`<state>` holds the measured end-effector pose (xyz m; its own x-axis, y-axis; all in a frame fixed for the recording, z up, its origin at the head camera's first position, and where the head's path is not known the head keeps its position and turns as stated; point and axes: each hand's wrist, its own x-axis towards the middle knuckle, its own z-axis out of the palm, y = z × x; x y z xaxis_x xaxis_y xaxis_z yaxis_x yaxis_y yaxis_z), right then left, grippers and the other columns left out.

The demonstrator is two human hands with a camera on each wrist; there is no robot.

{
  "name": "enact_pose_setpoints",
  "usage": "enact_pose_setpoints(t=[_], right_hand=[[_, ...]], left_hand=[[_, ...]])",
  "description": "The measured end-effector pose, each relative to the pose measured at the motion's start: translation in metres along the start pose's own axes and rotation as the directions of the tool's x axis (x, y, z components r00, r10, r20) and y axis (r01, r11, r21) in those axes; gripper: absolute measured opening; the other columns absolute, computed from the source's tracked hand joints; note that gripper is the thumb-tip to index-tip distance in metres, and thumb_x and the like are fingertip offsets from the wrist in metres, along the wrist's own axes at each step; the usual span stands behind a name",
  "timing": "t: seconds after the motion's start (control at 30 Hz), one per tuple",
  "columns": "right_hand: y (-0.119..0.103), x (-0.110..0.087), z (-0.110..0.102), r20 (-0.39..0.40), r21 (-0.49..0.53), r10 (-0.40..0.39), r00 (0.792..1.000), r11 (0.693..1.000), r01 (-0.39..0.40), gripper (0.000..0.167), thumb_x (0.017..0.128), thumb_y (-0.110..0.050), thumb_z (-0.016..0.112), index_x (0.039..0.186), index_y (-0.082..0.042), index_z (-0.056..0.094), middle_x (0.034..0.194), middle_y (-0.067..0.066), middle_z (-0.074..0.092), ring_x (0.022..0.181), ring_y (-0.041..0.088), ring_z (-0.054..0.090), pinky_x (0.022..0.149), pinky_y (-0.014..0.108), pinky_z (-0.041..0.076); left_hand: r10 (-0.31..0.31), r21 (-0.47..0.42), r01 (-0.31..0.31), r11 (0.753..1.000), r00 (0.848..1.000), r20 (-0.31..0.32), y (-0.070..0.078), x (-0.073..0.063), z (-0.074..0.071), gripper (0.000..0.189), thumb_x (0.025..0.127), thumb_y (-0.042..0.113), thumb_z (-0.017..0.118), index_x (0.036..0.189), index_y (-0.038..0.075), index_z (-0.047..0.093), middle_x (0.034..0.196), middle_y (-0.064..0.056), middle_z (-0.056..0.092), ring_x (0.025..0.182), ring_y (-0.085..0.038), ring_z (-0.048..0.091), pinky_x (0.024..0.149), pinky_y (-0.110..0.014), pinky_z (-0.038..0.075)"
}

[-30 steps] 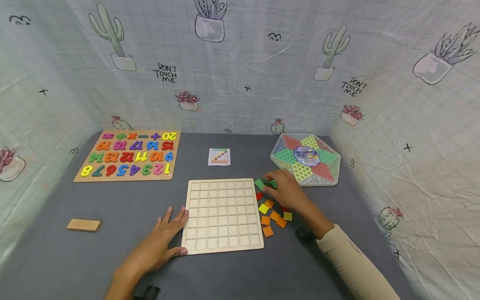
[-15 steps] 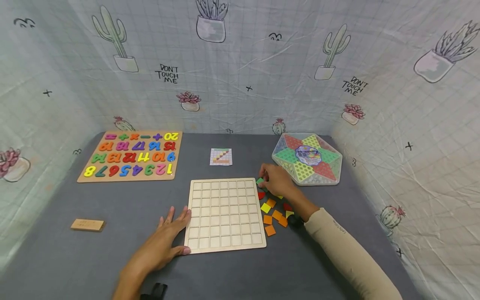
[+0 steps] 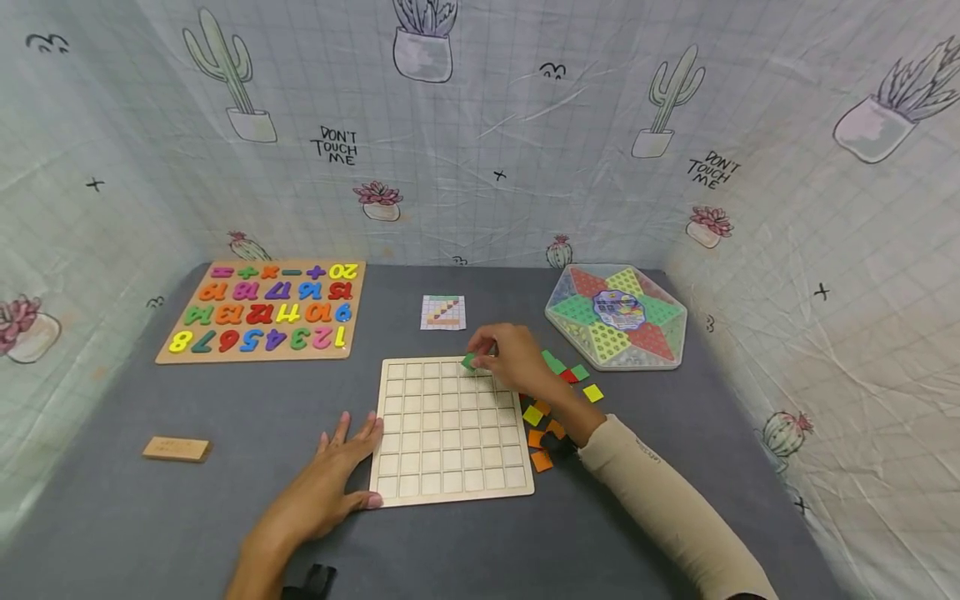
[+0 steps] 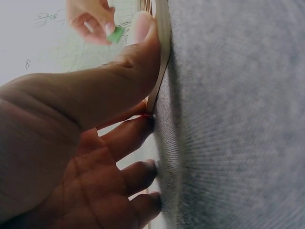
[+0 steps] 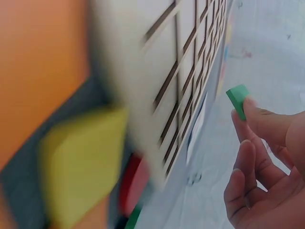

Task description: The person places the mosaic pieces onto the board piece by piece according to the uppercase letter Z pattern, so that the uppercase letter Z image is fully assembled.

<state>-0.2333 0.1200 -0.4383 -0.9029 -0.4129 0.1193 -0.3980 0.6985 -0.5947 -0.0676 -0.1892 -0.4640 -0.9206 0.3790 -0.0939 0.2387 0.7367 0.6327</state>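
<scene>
A pale wooden grid board point(image 3: 452, 435) with square recesses lies at the middle of the table. My left hand point(image 3: 332, 471) rests against its left edge, fingers spread; in the left wrist view the thumb point(image 4: 140, 36) presses the board's rim. Over the board's far edge my right hand point(image 3: 517, 362) pinches a small green square tile point(image 3: 468, 362) between thumb and fingers. The right wrist view shows that green tile point(image 5: 238, 99) held tilted, above the grid. Loose tiles lie right of the board: green point(image 3: 553, 362), red point(image 3: 569, 377), yellow point(image 3: 593, 392) and orange point(image 3: 542, 461), some partly hidden by the right arm.
A small pattern card point(image 3: 443, 312) lies beyond the board. A number puzzle board point(image 3: 258, 312) is at the far left, a hexagonal game box point(image 3: 617, 317) at the far right. One small wooden block point(image 3: 176, 449) sits at left. A printed cloth hangs around the table.
My right hand has picked a green tile from the loose pieces and carried it left over the board's far edge. The left hand stays at the board's left edge.
</scene>
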Motion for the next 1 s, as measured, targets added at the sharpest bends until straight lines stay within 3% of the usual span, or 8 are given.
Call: enact_pose_setpoints(t=[0.23, 0.37, 0.8, 1.0], right_hand=[[-0.029, 0.021, 0.019, 0.073, 0.063, 0.007, 0.997, 0.998, -0.011, 0.011, 0.092, -0.019, 0.084, 0.102, -0.02, 0.08, 0.092, -0.005, 0.077, 0.079, 0.01, 0.067, 0.071, 0.027, 0.055], [-0.039, 0.032, 0.031, 0.086, 0.045, -0.017, 0.996, 0.999, 0.013, 0.009, 0.092, -0.02, 0.084, 0.101, -0.021, 0.081, 0.091, -0.007, 0.077, 0.078, 0.008, 0.067, 0.07, 0.026, 0.054], [-0.05, 0.054, 0.056, 0.138, -0.038, -0.033, 0.99, 0.999, 0.039, 0.009, 0.094, -0.017, 0.082, 0.101, -0.021, 0.085, 0.101, -0.006, 0.08, 0.097, 0.013, 0.073, 0.082, 0.032, 0.06], [-0.051, 0.056, 0.062, 0.153, -0.059, -0.024, 0.988, 0.998, 0.033, 0.009, 0.096, -0.017, 0.08, 0.101, -0.022, 0.085, 0.103, -0.005, 0.08, 0.099, 0.013, 0.072, 0.08, 0.03, 0.06]], left_hand=[[-0.005, 0.002, 0.005, 1.0, 1.0, 0.0, 0.0, 0.0, 0.001, 0.099, 0.081, 0.026, 0.089, 0.164, 0.005, 0.038, 0.172, -0.018, 0.03, 0.161, -0.056, 0.009, 0.121, -0.081, 0.013], [-0.008, 0.002, 0.008, 1.0, 1.0, 0.002, 0.001, 0.0, 0.0, 0.1, 0.082, 0.027, 0.089, 0.164, 0.004, 0.038, 0.172, -0.018, 0.03, 0.161, -0.056, 0.009, 0.122, -0.081, 0.013], [-0.029, 0.017, 0.028, 0.999, 0.999, 0.017, 0.002, 0.002, 0.001, 0.1, 0.082, 0.027, 0.089, 0.164, 0.005, 0.038, 0.173, -0.018, 0.029, 0.161, -0.055, 0.009, 0.122, -0.081, 0.013], [-0.033, 0.02, 0.033, 0.999, 0.999, 0.013, 0.003, 0.002, 0.0, 0.1, 0.082, 0.026, 0.089, 0.164, 0.005, 0.038, 0.173, -0.018, 0.029, 0.161, -0.055, 0.009, 0.122, -0.081, 0.013]])
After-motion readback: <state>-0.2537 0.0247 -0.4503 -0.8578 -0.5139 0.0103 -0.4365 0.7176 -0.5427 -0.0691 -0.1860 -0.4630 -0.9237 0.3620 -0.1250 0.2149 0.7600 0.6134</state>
